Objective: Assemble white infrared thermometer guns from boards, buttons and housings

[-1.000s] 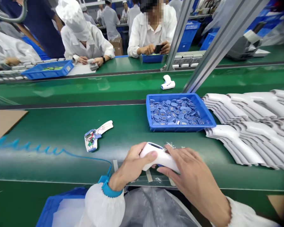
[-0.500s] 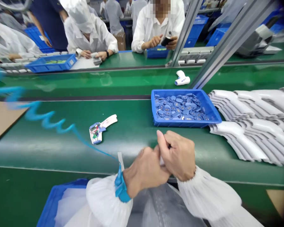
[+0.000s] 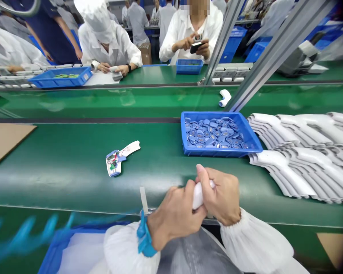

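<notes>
Coiled blue cord (image 3: 50, 230): swung down since the preceding frame, from above the bench to the lower left, where it is blurred.
Cardboard sheet (image 3: 7, 142): flat at the bench's left end.
Blue bin (image 3: 53, 249): below the bench edge, holding translucent sheets (image 3: 82, 251).
Open half-shell (image 3: 114, 163): apart from both hands, wiring and circuit exposed, handle pointing up and right.
Left hand (image 3: 175, 211): blue strap (image 3: 145, 238) at the wrist; fingers curled round the casing's left portion.
White casing (image 3: 198, 196): between the hands, above the near bench edge — right of the left hand, left of the right. Its visible strip slants from lower left to upper right; covered ends leave the full long axis uncertain. Neither hand is nearer, since both touch it.
Right hand (image 3: 221, 194): clenched round the casing's right portion.
Blue tray (image 3: 223, 153): beyond the right hand, filled with blue parts (image 3: 214, 133).
White device (image 3: 225, 98): on the far belt — farther right than before, partly behind the metal post (image 3: 254, 57).
White shells (image 3: 297, 167): nested in rows, far right.
</notes>
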`<state>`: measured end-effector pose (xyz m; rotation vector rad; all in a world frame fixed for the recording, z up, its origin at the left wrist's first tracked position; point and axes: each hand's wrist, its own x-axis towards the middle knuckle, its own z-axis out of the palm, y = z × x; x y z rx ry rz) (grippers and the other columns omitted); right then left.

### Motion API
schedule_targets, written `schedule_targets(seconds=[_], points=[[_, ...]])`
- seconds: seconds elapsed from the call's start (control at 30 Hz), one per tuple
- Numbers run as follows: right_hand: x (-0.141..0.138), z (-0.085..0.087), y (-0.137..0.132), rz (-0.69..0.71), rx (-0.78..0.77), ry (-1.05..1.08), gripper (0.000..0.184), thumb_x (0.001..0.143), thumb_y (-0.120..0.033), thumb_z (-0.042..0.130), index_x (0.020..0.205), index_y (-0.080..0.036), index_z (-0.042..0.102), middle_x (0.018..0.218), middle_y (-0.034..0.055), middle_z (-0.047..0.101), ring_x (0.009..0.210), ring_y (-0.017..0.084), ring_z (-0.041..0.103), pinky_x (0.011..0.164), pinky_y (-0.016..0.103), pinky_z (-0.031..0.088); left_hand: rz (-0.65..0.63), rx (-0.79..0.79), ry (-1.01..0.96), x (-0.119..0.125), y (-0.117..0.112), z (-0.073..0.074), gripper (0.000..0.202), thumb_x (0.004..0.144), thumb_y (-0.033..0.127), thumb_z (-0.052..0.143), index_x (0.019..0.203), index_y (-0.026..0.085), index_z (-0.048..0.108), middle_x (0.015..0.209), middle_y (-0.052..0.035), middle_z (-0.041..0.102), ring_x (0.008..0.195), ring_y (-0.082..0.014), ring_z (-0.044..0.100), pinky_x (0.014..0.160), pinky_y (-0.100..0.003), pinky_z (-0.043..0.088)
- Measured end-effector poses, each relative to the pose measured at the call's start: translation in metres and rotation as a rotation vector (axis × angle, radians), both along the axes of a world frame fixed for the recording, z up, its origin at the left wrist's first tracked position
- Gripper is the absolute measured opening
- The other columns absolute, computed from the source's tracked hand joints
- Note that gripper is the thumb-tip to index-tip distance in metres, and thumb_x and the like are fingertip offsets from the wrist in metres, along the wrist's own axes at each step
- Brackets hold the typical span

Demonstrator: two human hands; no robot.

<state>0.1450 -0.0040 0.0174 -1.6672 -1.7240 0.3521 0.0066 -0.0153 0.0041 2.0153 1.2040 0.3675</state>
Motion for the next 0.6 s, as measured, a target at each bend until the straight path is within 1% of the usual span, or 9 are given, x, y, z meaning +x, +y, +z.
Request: schedule_targets(seconds=[0.07, 0.13, 0.2, 0.23, 0.3, 0.33, 0.43, 0.5, 0.6], points=[[0.007, 0.013, 0.010, 0.088, -0.070, 0.043, 0.054, 0.099, -0.046, 0.044, 0.055, -0.020, 0.062, 0.051, -0.0008, 0.060, 0.049, 0.012, 0.055, 0.053, 0.027, 0.035, 0.029, -0.075, -0.037, -0.019, 0.004, 0.009, 0.023, 0.094, 0.042, 0.054, 0.101, 0.020, 0.053, 0.079, -0.0037, 0.067, 0.063, -0.0212, 0.060, 0.058, -0.032, 0.037], [0.020, 0.027, 0.033, 0.086, -0.117, 0.032, 0.052, 0.099, -0.049, 0.045, 0.062, -0.021, 0.069, 0.059, -0.0004, 0.067, 0.056, 0.013, 0.061, 0.056, 0.026, 0.041, 0.076, -0.093, -0.046, -0.044, 0.011, 0.018, 0.021, 0.094, 0.043, 0.057, 0.102, 0.023, 0.055, 0.083, -0.0004, 0.067, 0.068, -0.0191, 0.061, 0.060, -0.030, 0.039], [0.035, 0.035, 0.066, 0.047, -0.156, -0.131, 0.046, 0.100, -0.045, 0.045, 0.076, -0.020, 0.075, 0.072, 0.0022, 0.073, 0.067, 0.017, 0.067, 0.066, 0.028, 0.047, 0.119, -0.008, -0.023, -0.064, 0.020, 0.023, 0.018, 0.095, 0.036, 0.059, 0.108, 0.026, 0.055, 0.095, 0.0003, 0.068, 0.079, -0.0189, 0.062, 0.068, -0.029, 0.042], [0.040, 0.035, 0.085, 0.063, -0.207, -0.279, 0.041, 0.101, -0.041, 0.046, 0.083, -0.020, 0.076, 0.078, 0.0034, 0.074, 0.072, 0.018, 0.068, 0.072, 0.030, 0.048, 0.124, 0.062, 0.005, -0.070, 0.024, 0.024, 0.019, 0.094, 0.031, 0.059, 0.112, 0.026, 0.054, 0.102, -0.0006, 0.068, 0.086, -0.0194, 0.062, 0.073, -0.030, 0.044], [0.044, 0.028, 0.122, 0.098, -0.285, -0.403, 0.020, 0.094, -0.031, 0.061, 0.092, -0.018, 0.076, 0.085, 0.0062, 0.075, 0.083, 0.021, 0.069, 0.082, 0.034, 0.049, 0.088, 0.227, 0.123, -0.071, 0.033, 0.023, 0.026, 0.092, 0.023, 0.060, 0.117, 0.023, 0.053, 0.113, -0.0048, 0.066, 0.097, -0.0227, 0.061, 0.079, -0.033, 0.044], [0.043, 0.022, 0.138, 0.111, -0.328, -0.445, 0.015, 0.090, -0.029, 0.067, 0.093, -0.016, 0.075, 0.088, 0.0073, 0.075, 0.087, 0.022, 0.069, 0.085, 0.037, 0.050, 0.056, 0.305, 0.218, -0.066, 0.037, 0.021, 0.028, 0.091, 0.020, 0.061, 0.117, 0.021, 0.053, 0.115, -0.0075, 0.065, 0.099, -0.0251, 0.060, 0.081, -0.036, 0.044], [0.029, 0.003, 0.168, 0.113, -0.429, -0.518, 0.023, 0.088, -0.032, 0.071, 0.101, -0.014, 0.070, 0.102, 0.0076, 0.071, 0.096, 0.021, 0.067, 0.088, 0.041, 0.053, -0.001, 0.416, 0.505, -0.049, 0.047, 0.019, 0.021, 0.088, 0.012, 0.059, 0.108, 0.016, 0.059, 0.104, -0.0122, 0.067, 0.096, -0.0296, 0.060, 0.077, -0.039, 0.043], [0.022, -0.004, 0.176, 0.103, -0.466, -0.547, 0.027, 0.092, -0.035, 0.065, 0.109, -0.014, 0.066, 0.112, 0.0071, 0.067, 0.100, 0.019, 0.065, 0.089, 0.042, 0.054, 0.061, 0.361, 0.514, -0.044, 0.051, 0.019, 0.019, 0.088, 0.011, 0.057, 0.105, 0.016, 0.061, 0.097, -0.0110, 0.067, 0.091, -0.0283, 0.060, 0.075, -0.037, 0.043], [0.023, -0.003, 0.178, 0.092, -0.469, -0.537, 0.026, 0.093, -0.035, 0.063, 0.111, -0.015, 0.064, 0.115, 0.0070, 0.066, 0.102, 0.019, 0.064, 0.090, 0.042, 0.054, 0.262, 0.137, 0.233, -0.052, 0.056, 0.021, 0.025, 0.088, 0.027, 0.064, 0.113, 0.021, 0.060, 0.097, -0.0058, 0.067, 0.086, -0.0241, 0.060, 0.072, -0.033, 0.042]])
